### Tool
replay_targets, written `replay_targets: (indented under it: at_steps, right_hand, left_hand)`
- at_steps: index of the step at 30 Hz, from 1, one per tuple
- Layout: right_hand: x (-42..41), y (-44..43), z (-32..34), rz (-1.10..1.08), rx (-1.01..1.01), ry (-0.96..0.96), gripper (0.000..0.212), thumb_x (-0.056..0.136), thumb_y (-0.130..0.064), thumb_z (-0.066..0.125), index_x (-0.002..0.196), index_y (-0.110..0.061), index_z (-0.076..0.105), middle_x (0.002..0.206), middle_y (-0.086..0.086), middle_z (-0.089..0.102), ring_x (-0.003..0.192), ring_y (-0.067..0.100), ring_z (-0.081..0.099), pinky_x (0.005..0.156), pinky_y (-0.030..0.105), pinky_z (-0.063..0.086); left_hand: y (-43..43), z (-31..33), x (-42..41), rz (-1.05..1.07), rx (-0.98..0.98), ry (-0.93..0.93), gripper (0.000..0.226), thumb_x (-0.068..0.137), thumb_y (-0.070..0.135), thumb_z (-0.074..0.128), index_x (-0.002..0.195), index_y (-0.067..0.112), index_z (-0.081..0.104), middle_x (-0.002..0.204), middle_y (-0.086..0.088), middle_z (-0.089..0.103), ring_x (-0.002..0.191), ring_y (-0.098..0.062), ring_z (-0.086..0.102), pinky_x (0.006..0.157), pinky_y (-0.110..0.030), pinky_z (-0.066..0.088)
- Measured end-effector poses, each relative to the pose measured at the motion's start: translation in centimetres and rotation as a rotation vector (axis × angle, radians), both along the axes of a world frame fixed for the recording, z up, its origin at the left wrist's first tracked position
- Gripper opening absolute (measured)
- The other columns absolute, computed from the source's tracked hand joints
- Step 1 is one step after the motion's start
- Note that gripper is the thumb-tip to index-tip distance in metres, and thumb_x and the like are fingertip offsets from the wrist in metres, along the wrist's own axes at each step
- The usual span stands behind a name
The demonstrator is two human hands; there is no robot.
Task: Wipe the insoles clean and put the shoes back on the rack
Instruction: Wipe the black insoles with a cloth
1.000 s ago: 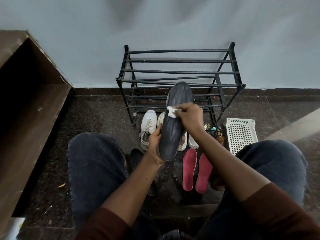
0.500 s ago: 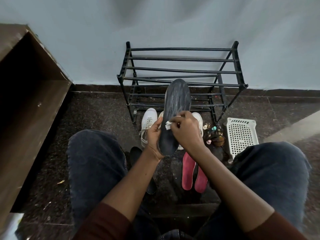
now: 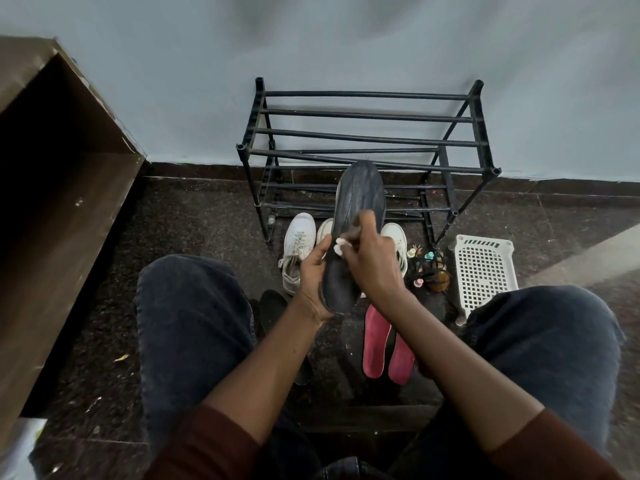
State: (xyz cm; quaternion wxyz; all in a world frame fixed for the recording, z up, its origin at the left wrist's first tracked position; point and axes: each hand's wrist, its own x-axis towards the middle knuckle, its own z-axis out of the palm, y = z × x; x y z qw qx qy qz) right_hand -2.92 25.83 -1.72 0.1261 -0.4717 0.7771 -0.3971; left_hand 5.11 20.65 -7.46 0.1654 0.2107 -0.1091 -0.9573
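Red insoles (image 3: pixel 388 344) lay side by side on floor (image 3: pixel 194 237), nearest. Left hand (image 3: pixel 313 275) gripped heel end of dark insole (image 3: pixel 360 199), thumb along its edge, other fingers hidden behind; toe tilted up toward rack (image 3: pixel 367 133). Right hand (image 3: pixel 370 261) pinched white wipe (image 3: pixel 340 244) against insole's middle. White shoes (image 3: pixel 298 251) stood before rack.

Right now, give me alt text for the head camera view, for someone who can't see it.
A seated person's left hand holds a dark insole while the right hand presses a small white wipe to it. On the dark floor ahead lie white shoes, two red insoles and a white basket, by a black rack against a pale wall.
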Motion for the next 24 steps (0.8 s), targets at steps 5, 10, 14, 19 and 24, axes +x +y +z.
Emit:
replay_targets:
  at_steps: [5,10,14,19,24]
  right_hand:
    - [-0.7,-0.2,0.0,0.035,0.042,-0.093,0.031,0.079,0.003,0.055,0.097,-0.013,0.036,0.09,0.004,0.073,0.082,0.025,0.066,0.052,0.011,0.033]
    - [1.0,2.5,-1.4,0.147,0.121,-0.133,0.036,0.077,0.0,0.062,0.09,-0.02,0.035,0.084,-0.003,0.073,0.079,0.012,0.067,0.059,0.02,0.048]
    - [0.6,2.3,-2.0,0.107,0.118,-0.172,0.042,0.076,-0.005,0.068,0.088,-0.026,0.034,0.08,-0.007,0.072,0.079,0.005,0.066,0.058,0.012,0.046]
    - [-0.6,0.3,-2.7,-0.021,0.044,-0.146,0.04,0.077,-0.005,0.068,0.089,-0.022,0.034,0.081,-0.001,0.073,0.078,0.012,0.067,0.053,-0.003,0.034]
    - [-0.1,0.8,-3.4,-0.05,0.123,-0.2,0.036,0.077,-0.009,0.07,0.089,-0.019,0.037,0.077,-0.001,0.072,0.079,0.013,0.068,0.062,0.021,0.049]
  left_hand:
    - [0.0,-0.4,-0.1,0.01,-0.033,0.002,0.053,0.091,0.043,0.035,0.114,0.008,0.068,0.111,-0.01,0.069,0.109,-0.024,0.063,0.1,-0.037,0.045]
    - [-0.2,-1.6,0.0,0.057,-0.063,-0.085,0.051,0.089,0.042,0.04,0.104,0.004,0.071,0.101,-0.009,0.068,0.102,-0.021,0.064,0.106,-0.033,0.039]
    - [0.3,-2.0,0.2,0.05,-0.013,-0.068,0.052,0.092,0.042,0.037,0.097,0.004,0.072,0.091,-0.009,0.07,0.092,-0.022,0.069,0.092,-0.035,0.05]
    - [0.5,-1.9,0.2,0.028,-0.006,-0.043,0.054,0.093,0.042,0.035,0.108,0.004,0.07,0.107,-0.013,0.07,0.106,-0.026,0.065,0.097,-0.038,0.049]
    - [0.3,-2.5,0.8,0.077,-0.018,-0.041,0.057,0.09,0.042,0.036,0.112,0.001,0.068,0.112,-0.016,0.068,0.105,-0.028,0.065,0.092,-0.039,0.053]
